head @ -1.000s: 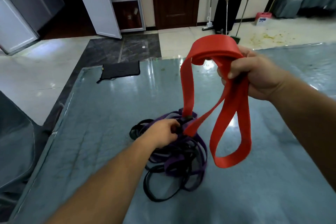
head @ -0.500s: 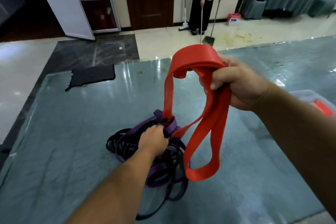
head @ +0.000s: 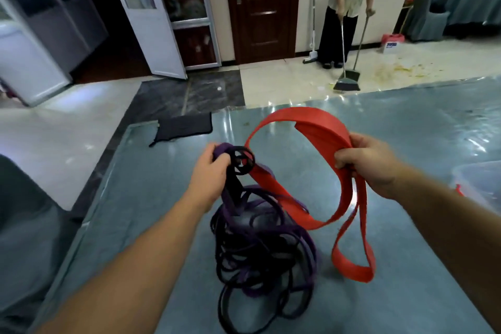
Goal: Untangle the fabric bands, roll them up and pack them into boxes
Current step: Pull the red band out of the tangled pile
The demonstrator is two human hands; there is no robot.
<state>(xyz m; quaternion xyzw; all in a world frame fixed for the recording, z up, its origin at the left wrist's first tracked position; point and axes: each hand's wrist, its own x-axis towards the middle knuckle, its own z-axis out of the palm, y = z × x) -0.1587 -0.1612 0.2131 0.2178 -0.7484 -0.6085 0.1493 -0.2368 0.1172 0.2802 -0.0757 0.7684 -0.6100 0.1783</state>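
My right hand [head: 371, 163] gripped the red band [head: 320, 127] at frame centre-right; my left hand [head: 210, 171] clutched the knot of the purple-black tangle [head: 260, 241] heaped mid-frame on the table [head: 151, 198]. The bands looked light, limp and stretchy, best held beside the knot.

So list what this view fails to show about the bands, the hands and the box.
- Head view: where the red band threads the dark tangle is hidden under overlapping loops beside the left hand.
- How many purple and black bands there are: motion blur merges them.
- Right hand: its palm side faces away, behind the band.
- Clear box: cut off by the right edge, contents unclear.
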